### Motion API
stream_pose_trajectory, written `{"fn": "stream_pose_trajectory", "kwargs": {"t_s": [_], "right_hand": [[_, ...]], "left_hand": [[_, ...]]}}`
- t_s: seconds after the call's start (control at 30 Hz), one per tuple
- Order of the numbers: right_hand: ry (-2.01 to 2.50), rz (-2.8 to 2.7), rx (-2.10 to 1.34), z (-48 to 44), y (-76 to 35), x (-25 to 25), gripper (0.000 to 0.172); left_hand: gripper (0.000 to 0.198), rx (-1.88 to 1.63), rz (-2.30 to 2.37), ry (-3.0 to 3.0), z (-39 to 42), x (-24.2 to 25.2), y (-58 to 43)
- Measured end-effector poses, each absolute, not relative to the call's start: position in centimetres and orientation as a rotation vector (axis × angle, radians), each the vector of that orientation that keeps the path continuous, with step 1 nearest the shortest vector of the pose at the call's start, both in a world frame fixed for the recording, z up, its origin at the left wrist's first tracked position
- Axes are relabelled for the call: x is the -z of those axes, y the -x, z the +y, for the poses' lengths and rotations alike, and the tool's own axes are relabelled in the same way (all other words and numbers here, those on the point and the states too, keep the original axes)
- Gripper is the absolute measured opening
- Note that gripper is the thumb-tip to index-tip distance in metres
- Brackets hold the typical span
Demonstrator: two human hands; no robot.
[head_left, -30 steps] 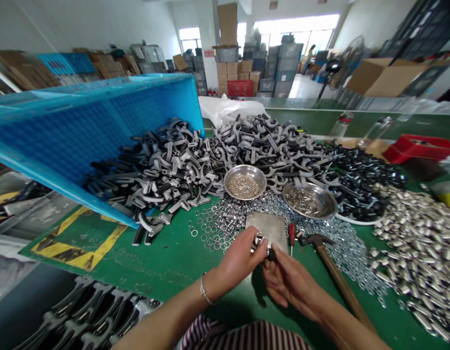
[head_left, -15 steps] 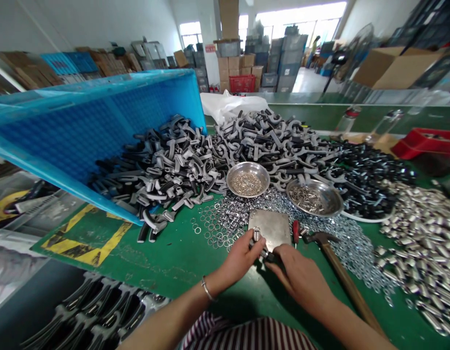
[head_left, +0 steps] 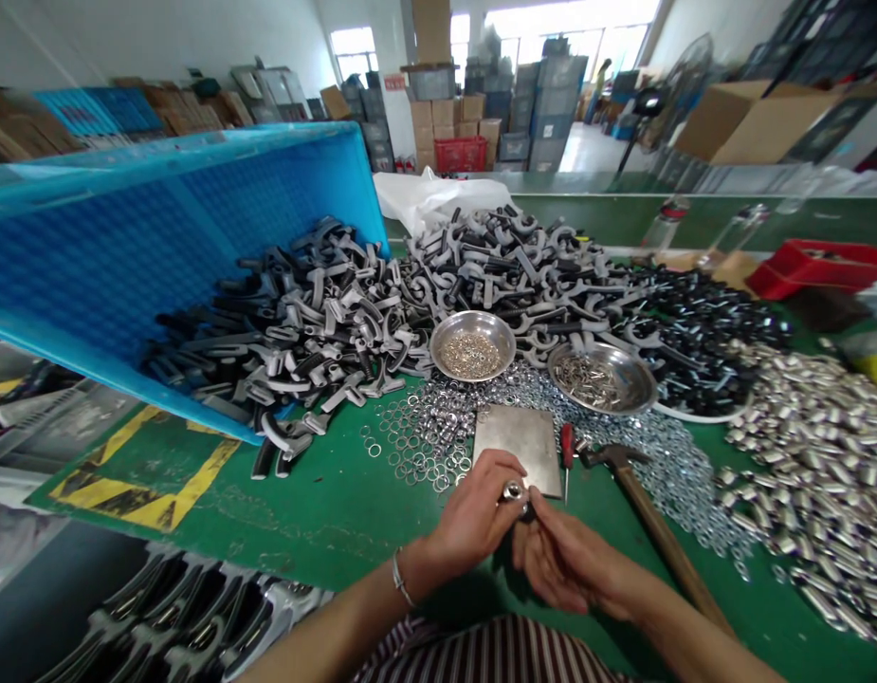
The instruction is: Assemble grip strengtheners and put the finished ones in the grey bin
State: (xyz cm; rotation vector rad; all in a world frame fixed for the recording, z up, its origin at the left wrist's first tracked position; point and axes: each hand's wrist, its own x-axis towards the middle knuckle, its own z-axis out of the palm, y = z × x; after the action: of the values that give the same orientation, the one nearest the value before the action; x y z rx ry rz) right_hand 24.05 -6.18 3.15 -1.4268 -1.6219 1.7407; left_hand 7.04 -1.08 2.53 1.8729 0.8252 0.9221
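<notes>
My left hand [head_left: 483, 507] is closed around a small part with a shiny round metal end [head_left: 513, 490] and a dark section; most of it is hidden by my fingers. Against the dark section press the thumb and fingertips of my right hand [head_left: 562, 555], its other fingers curled below. Both hands are just in front of a flat metal plate [head_left: 518, 441] on the green table [head_left: 324, 503]. Beside the plate lies a screwdriver with a red handle [head_left: 567, 441]. A claw hammer [head_left: 648, 512] rests farther right, its wooden handle running toward me.
Behind the plate stand two metal bowls of small parts [head_left: 473, 319] [head_left: 648, 394]. Metal rings [head_left: 410, 441] and nuts surround them. Grey-and-black handles [head_left: 324, 332] spill from a tipped blue crate [head_left: 182, 209]. Silver cylinders [head_left: 800, 427] and black parts [head_left: 715, 323] are heaped right.
The held part has turned: its ribbed metal end stood upright, and now its round end faces me. My left fingers have wrapped over it, and my right hand has rolled palm upward.
</notes>
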Motion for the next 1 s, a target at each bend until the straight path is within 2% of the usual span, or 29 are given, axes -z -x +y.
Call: {"fn": "stream_pose_trajectory", "kwargs": {"t_s": [0.13, 0.17, 0.23, 0.33, 0.5, 0.6, 0.67, 0.73, 0.87, 1.0], "right_hand": [[1.504, -1.681, -1.108, -6.1, -24.3, -3.0, 0.042], [1.496, -1.623, -1.123, -6.1, -24.3, -3.0, 0.041], [1.437, -1.491, -1.403, -6.3, -24.1, -2.9, 0.043], [1.321, -1.391, -1.811, -6.5, -23.9, -3.2, 0.056], [1.394, -1.467, -1.426, -6.5, -23.8, -3.8, 0.042], [1.252, -1.111, -1.854, -6.7, -23.7, -3.0, 0.049], [1.208, -0.987, -1.996, -6.5, -24.0, -2.3, 0.053], [1.332, -1.159, -1.820, -6.0, -24.8, -1.9, 0.052], [1.553, -1.615, -1.252, -6.1, -28.0, -2.4, 0.041], [1.590, -1.553, -1.316, -9.0, -31.9, -2.8, 0.043]], "left_hand": [[0.019, -0.922, 1.067, -1.775, -1.2, -2.1, -7.4], [0.020, -0.933, 1.115, -1.743, -1.2, -2.0, -7.5], [0.019, -0.951, 1.064, -1.799, -1.3, -1.9, -7.4], [0.014, -0.933, 0.849, -1.982, -1.5, -1.6, -7.0], [0.015, -0.987, 1.064, -1.866, -1.7, -1.4, -7.2], [0.015, -0.911, 0.991, -1.980, -0.9, -1.9, -7.9], [0.016, -0.758, 0.933, -2.112, 0.5, -2.3, -8.5], [0.018, -0.568, 0.957, -2.277, 2.5, -2.2, -9.5], [0.019, -0.232, 1.003, -2.573, 7.1, -1.2, -11.5], [0.029, -0.287, 1.019, -2.664, 10.7, -2.7, -14.8]]}}
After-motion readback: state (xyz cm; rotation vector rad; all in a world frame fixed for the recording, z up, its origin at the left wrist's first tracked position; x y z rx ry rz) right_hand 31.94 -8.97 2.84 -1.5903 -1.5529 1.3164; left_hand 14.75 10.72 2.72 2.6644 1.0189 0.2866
